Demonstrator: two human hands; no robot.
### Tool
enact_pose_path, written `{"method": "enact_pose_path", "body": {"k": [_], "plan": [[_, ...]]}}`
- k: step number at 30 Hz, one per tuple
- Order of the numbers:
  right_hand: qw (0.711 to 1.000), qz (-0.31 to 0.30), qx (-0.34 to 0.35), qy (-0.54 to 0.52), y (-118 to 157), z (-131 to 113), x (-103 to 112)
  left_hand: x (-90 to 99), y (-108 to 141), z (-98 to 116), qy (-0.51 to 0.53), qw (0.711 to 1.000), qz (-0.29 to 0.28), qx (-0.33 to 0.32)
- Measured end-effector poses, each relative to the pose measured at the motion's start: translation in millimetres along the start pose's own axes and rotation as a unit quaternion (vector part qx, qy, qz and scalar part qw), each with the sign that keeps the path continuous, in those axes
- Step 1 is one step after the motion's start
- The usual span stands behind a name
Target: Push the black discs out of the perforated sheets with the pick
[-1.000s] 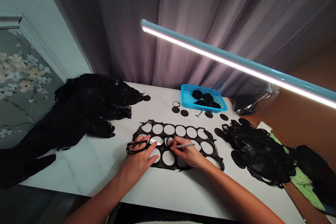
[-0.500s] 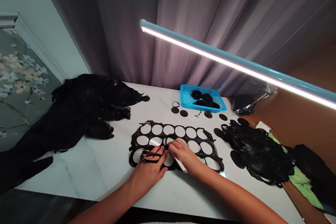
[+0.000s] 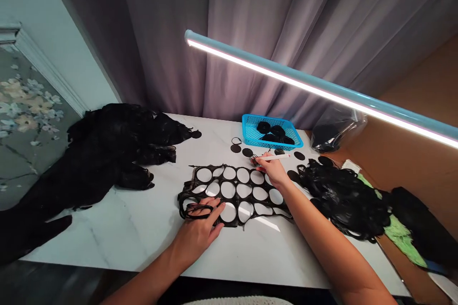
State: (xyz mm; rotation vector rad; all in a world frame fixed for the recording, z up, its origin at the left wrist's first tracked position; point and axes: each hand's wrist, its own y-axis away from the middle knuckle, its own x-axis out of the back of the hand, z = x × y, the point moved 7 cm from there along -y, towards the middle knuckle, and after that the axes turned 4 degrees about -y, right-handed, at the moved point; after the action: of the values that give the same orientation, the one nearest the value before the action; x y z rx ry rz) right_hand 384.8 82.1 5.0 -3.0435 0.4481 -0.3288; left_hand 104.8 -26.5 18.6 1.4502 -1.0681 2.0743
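In the head view, my left grip [image 3: 196, 236] lies spread at lower centre of the frame, pressing down a black sheet with round cut-outs [image 3: 235, 189], with black elastic loops [image 3: 195, 210] under the fingers. My right grip [image 3: 272, 170] pinches a white marker [image 3: 277, 157] past the sheet's top edge, below a blue plastic basket [image 3: 250, 140]. If the left pressure eases, the floppy sheet could shift and the loops slip.
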Motion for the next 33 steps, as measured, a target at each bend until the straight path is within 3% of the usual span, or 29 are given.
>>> {"method": "enact_pose_path", "body": {"k": [2, 5, 8, 14, 18, 22, 29, 33], "plan": [[0.99, -0.047, -0.07, -0.111, 19.7, 1.2, -14.3, 5.3, 6.2, 6.4, -0.003, 1.0, 0.002, -0.007], [0.939, -0.122, -0.177, -0.267, 57.2, -1.1, -41.1, 5.7, 16.7, 17.1, -0.013, 1.0, -0.02, -0.014], [0.919, -0.2, -0.196, -0.275, 95.5, -8.9, -64.4, 2.5, 24.4, 22.5, -0.023, 0.999, -0.026, 0.0], [0.957, -0.278, -0.05, -0.059, 141.3, -19.9, -88.4, -5.0, 30.3, 25.7, -0.047, 0.998, -0.031, 0.0], [0.961, -0.274, 0.029, 0.015, 148.8, -24.9, -92.8, -3.6, 30.7, 27.7, -0.05, 0.999, -0.015, -0.006], [0.964, -0.254, 0.061, 0.044, 150.8, -26.0, -91.9, -1.8, 29.8, 29.6, -0.057, 0.998, -0.009, -0.006], [0.962, -0.238, 0.105, 0.08, 151.4, -26.6, -91.1, 0.6, 28.6, 31.5, -0.057, 0.998, 0.011, -0.009], [0.931, -0.247, 0.192, 0.186, 166.6, -31.9, -101.2, -2.5, 29.1, 31.4, -0.055, 0.998, 0.007, -0.007]]}}
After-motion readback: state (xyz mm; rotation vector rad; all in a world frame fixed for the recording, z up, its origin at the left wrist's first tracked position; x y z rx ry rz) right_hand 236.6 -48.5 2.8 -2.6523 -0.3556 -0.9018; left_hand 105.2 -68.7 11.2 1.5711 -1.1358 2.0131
